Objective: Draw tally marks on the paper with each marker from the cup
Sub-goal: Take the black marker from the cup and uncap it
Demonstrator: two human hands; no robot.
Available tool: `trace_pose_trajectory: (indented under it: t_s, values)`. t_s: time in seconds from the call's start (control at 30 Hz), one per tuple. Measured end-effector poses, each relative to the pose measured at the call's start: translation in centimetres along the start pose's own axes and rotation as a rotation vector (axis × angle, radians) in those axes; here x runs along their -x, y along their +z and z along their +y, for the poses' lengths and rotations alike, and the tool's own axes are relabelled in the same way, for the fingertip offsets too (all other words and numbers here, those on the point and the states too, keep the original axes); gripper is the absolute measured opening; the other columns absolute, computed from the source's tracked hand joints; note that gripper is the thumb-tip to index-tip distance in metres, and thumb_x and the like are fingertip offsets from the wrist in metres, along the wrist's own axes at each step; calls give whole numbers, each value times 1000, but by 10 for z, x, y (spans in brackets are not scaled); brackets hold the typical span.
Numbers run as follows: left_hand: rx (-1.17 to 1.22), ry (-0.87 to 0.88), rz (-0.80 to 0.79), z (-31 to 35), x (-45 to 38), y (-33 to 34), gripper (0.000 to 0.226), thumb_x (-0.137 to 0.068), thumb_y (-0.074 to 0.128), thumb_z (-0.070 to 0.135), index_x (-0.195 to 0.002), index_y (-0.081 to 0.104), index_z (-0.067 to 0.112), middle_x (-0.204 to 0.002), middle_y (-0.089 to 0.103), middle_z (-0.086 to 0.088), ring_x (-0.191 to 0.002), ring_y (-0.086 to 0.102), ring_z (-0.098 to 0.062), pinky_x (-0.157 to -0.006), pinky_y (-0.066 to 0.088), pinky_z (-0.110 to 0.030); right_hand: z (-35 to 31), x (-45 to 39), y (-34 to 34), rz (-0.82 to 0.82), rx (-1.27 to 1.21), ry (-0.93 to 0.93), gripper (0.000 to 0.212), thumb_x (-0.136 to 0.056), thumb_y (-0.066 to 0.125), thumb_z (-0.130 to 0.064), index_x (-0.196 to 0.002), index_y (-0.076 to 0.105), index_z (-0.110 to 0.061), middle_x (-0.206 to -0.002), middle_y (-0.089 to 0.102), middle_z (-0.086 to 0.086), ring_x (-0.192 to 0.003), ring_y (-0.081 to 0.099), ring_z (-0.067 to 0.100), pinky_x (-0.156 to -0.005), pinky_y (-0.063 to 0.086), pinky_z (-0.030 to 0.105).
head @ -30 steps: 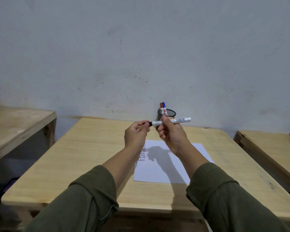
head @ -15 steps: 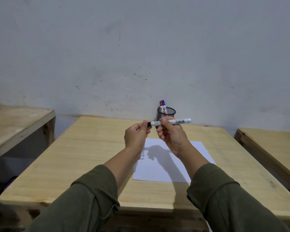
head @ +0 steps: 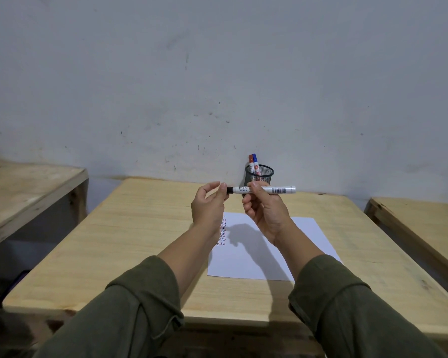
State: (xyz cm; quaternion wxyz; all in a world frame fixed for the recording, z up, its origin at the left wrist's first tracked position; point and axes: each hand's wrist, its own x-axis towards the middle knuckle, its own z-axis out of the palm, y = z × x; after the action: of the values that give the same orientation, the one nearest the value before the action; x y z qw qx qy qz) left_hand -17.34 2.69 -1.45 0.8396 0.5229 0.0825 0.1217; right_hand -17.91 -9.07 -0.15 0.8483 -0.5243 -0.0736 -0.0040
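I hold a white marker level above the table, in front of the cup. My right hand grips its barrel near the middle. My left hand pinches the black cap end with thumb and fingertip, and its other fingers are loosely curled. Behind the marker, a black mesh cup stands by the wall holding a red marker and a blue marker. Below my hands lies the white paper, with rows of tally marks along its left edge.
The paper and cup rest on a light wooden table set against a grey wall. A second wooden table stands to the left and a third to the right, with gaps between them.
My left hand has loosened from a tight fist around the cap end to a fingertip pinch. The marker has stayed level in my right hand.
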Motion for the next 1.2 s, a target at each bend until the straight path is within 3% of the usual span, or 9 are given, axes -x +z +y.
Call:
trace_pose_trajectory:
  t_s: [0.2, 0.3, 0.4, 0.6, 0.77, 0.93, 1.03, 1.13, 1.2]
  values:
    - [-98, -26, 154, 1, -11, -14, 32, -83, 63, 43, -96, 65, 14, -77, 64, 4, -71, 57, -7, -74, 44, -25, 7, 1, -6, -5, 6, 7, 12, -95, 51, -10, -84, 56, -14, -56, 59, 4, -48, 54, 11, -45, 45, 18]
    - [-263, 84, 174, 2, -18, -28, 24, -82, 63, 45, -82, 64, 21, -72, 65, 8, -70, 61, -8, -68, 48, -26, 11, -1, -12, 10, -4, 26, 11, -94, 52, -10, -85, 56, -14, -56, 59, 4, -48, 54, 10, -45, 45, 18]
    - [-341, 113, 175, 2, -29, -42, 15, -83, 64, 38, -71, 62, 30, -70, 65, 10, -77, 64, -16, -80, 53, -31, 13, -3, -15, 22, -7, 44, 11, -94, 52, -11, -85, 57, -13, -55, 60, 3, -47, 54, 10, -44, 45, 17]
    - [-390, 125, 132, -4, -43, -54, 20, -86, 62, 14, -103, 71, 15, -77, 66, 1, -68, 61, -10, -66, 49, -19, 18, -13, -16, 56, -11, 71, 13, -95, 51, -11, -83, 55, -15, -52, 59, 2, -44, 54, 9, -42, 44, 16]
    - [-417, 87, 107, -14, -51, -53, 30, -79, 66, 0, -104, 67, 15, -93, 66, -2, -84, 62, -11, -77, 58, -37, 23, -19, -18, 66, -3, 80, 14, -95, 50, -11, -83, 54, -15, -52, 59, 1, -44, 53, 8, -41, 44, 16]
    - [-490, 89, 95, -23, -57, -57, 18, -77, 68, -3, -87, 66, 12, -101, 68, -12, -91, 66, -14, -59, 57, -23, 23, -23, -24, 88, 5, 78, 15, -95, 50, -11, -82, 56, -14, -51, 59, 2, -43, 53, 8, -40, 44, 16]
    - [-595, 133, 94, -27, -62, -62, 15, -76, 71, 4, -82, 67, 17, -103, 67, -7, -88, 63, -9, -54, 52, -12, 22, -26, -26, 105, 6, 80, 15, -95, 51, -11, -81, 57, -15, -51, 59, 2, -42, 53, 9, -40, 43, 16]
    - [-721, 118, 128, -31, -66, -66, 14, -75, 73, 20, -74, 64, 31, -90, 68, 9, -71, 61, 3, -73, 54, -22, 23, -28, -27, 113, 7, 90, 15, -94, 52, -11, -81, 57, -15, -51, 59, 2, -42, 53, 9, -40, 43, 16]
    - [-753, 79, 145, -34, -70, -69, 14, -73, 73, 24, -68, 62, 33, -80, 68, 13, -76, 67, -7, -84, 54, -35, 24, -28, -27, 114, 6, 96, 16, -95, 51, -11, -80, 56, -15, -50, 59, 1, -42, 53, 9, -39, 43, 16]
